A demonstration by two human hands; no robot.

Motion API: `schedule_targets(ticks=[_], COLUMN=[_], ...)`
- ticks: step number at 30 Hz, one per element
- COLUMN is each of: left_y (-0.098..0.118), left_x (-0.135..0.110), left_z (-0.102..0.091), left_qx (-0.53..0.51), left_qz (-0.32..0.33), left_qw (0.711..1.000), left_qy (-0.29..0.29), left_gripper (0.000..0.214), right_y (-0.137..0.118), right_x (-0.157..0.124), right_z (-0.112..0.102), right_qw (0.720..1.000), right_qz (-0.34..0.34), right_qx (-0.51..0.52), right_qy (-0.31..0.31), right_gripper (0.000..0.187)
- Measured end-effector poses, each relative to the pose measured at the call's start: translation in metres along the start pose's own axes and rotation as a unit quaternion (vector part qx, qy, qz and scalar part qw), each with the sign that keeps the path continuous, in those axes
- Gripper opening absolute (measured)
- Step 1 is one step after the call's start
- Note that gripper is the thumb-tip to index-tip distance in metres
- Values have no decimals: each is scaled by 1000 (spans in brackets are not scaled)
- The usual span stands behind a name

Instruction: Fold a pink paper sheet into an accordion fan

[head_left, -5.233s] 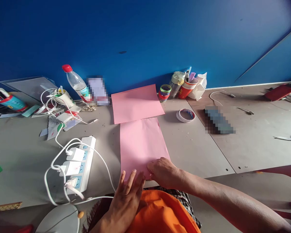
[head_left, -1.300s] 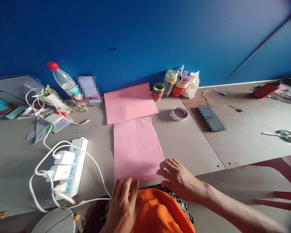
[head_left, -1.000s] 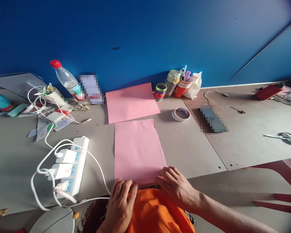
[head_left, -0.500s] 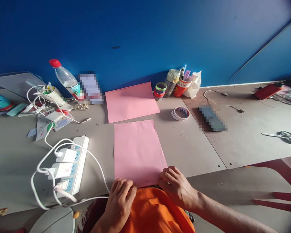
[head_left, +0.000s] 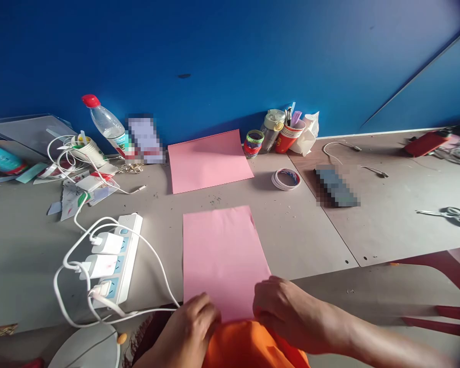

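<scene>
A sheet of pink paper (head_left: 222, 255) lies on the table in front of me, its near end reaching to my orange top. My left hand (head_left: 195, 319) grips its near left corner, fingers curled and partly hidden. At the near right corner my right hand (head_left: 281, 304) is closed on the paper's edge, with its fingertips out of sight. A second pink sheet (head_left: 210, 161) rests farther back against the blue wall, apart from both hands.
Left of the paper sits a white power strip (head_left: 127, 260) with chargers and looped cables. A roll of tape (head_left: 286, 179), a pixelated dark object (head_left: 336, 186) and scissors (head_left: 446, 214) lie to the right. A bottle (head_left: 107, 122) and a pen-filled paper cup (head_left: 289, 137) stand by the wall.
Both hands have drawn the near pink sheet toward my body, so its far edge lies farther from the second sheet. My fingers are curled more tightly at its corners.
</scene>
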State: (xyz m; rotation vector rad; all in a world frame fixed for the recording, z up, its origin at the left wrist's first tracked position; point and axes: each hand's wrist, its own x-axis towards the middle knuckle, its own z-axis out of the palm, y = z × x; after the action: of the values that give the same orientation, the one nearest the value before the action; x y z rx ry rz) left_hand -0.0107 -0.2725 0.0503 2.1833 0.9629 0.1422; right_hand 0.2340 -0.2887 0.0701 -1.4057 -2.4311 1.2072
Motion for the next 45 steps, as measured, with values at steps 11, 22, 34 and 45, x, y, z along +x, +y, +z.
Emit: schedule_targets(ticks=[11, 22, 34, 45], left_y=[1, -58, -52, -56], left_x=[60, 125, 122, 125], left_z=[-107, -69, -43, -26], left_qx=[-309, 24, 187, 222], left_qz=[-100, -118, -35, -3], left_qw=[923, 989, 981, 970], left_qy=[-207, -80, 25, 98], left_gripper=[22, 16, 22, 19], right_y=[-13, 55, 76, 75], right_x=[33, 98, 101, 103], right_z=[-104, -61, -28, -13], right_qw=[972, 979, 963, 939], right_qz=[72, 158, 58, 23], right_qx=[169, -127, -228, -279], right_qy=[-145, 10, 130, 198], right_gripper=[15, 21, 8, 16])
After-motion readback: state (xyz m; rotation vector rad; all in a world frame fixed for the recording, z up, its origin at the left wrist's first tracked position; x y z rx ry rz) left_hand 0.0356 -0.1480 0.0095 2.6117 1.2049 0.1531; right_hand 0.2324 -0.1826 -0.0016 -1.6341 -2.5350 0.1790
